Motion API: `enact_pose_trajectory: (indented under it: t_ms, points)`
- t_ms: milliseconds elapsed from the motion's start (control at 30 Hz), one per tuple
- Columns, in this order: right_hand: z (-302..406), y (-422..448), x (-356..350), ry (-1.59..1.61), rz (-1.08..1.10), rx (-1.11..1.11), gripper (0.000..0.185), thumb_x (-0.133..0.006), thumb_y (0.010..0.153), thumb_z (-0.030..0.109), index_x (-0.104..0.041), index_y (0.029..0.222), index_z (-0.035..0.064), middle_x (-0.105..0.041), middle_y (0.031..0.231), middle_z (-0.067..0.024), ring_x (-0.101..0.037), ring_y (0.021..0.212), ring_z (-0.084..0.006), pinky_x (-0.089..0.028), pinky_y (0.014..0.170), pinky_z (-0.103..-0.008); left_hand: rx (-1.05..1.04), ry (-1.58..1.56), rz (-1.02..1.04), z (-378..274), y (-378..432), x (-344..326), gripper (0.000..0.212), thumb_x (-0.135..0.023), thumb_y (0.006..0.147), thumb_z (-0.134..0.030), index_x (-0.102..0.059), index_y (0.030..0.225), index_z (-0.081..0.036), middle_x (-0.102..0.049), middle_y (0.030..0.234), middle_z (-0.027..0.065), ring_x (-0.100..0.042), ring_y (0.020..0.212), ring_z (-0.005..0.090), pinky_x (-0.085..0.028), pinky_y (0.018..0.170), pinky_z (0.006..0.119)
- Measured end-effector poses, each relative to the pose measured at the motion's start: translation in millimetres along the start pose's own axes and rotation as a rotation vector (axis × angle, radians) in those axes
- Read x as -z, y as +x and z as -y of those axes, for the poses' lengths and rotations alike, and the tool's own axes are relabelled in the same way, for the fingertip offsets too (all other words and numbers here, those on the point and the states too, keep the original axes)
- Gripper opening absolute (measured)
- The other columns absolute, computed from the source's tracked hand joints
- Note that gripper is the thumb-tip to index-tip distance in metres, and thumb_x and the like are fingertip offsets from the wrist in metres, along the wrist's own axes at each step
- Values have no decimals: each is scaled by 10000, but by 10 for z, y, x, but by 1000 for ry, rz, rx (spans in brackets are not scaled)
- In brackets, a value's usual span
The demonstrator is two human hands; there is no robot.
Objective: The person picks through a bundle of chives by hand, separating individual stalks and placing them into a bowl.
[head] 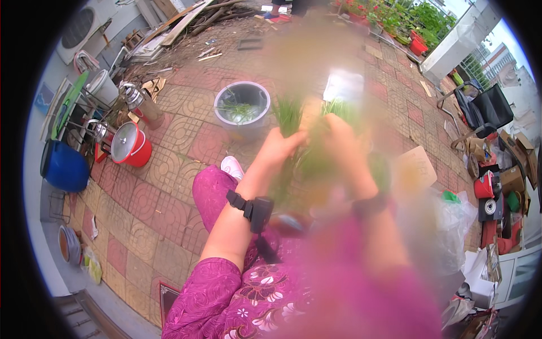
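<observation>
My left hand [277, 146] is closed around a bunch of thin green stalks [288, 114], probably chives, whose leaf tips stick up above the fist. Close by on its right, my right hand [345, 140] has its fingers curled on more green stalks [338, 106]; a smear on the lens blurs this area, hiding the fingertips. Beyond my left hand stands a plastic bucket [245, 132] with a pale purple rim. Loose green leaves [237, 111] lie inside it. A white sheet or bag [344, 84] lies beyond my right hand, partly blurred.
To the left are a red lidded pail [142, 151], a steel thermos flask [146, 108] and a blue barrel [65, 167]. A cardboard piece [419, 165], clear plastic bags [455, 224] and a black chair [491, 106] are on the right. Scrap planks [186, 23] lie far off, near another person's foot [273, 15].
</observation>
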State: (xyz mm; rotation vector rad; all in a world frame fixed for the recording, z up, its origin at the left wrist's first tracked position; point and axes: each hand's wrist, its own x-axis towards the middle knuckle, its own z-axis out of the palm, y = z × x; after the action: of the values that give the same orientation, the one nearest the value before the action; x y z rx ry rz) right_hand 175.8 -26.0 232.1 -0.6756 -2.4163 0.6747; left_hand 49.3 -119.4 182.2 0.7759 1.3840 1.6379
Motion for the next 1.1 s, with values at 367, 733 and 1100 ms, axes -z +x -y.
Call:
enact_pose_trajectory:
  t_ms: [367, 733, 1100]
  points:
    - [0, 74, -67, -42, -271, -126, 244, -560, 791, 178, -546, 1010, 72, -584, 909, -165, -558, 837, -332, -439, 714, -369, 0, -31, -3, 47, 9, 86, 196, -618, 755, -235, -606, 794, -44, -490, 601, -33, -382, 503, 60, -289, 462, 223]
    - [216, 110, 97, 293, -128, -249, 275, -613, 768, 143, -595, 1007, 8, -629, 898, -87, -581, 831, -151, -447, 754, -272, -35, -139, -66, -169, -179, 43, 170, -624, 760, -222, -575, 779, -60, -480, 611, -30, -369, 506, 59, -270, 476, 213]
    - [-42, 98, -30, 442, -59, -285, 235, -616, 775, 154, -610, 967, 19, -630, 856, -67, -574, 786, -134, -446, 726, -271, 15, -226, 19, 30, -8, 64, 163, -623, 769, -200, -558, 795, -53, -466, 597, -32, -379, 487, 65, -274, 467, 218]
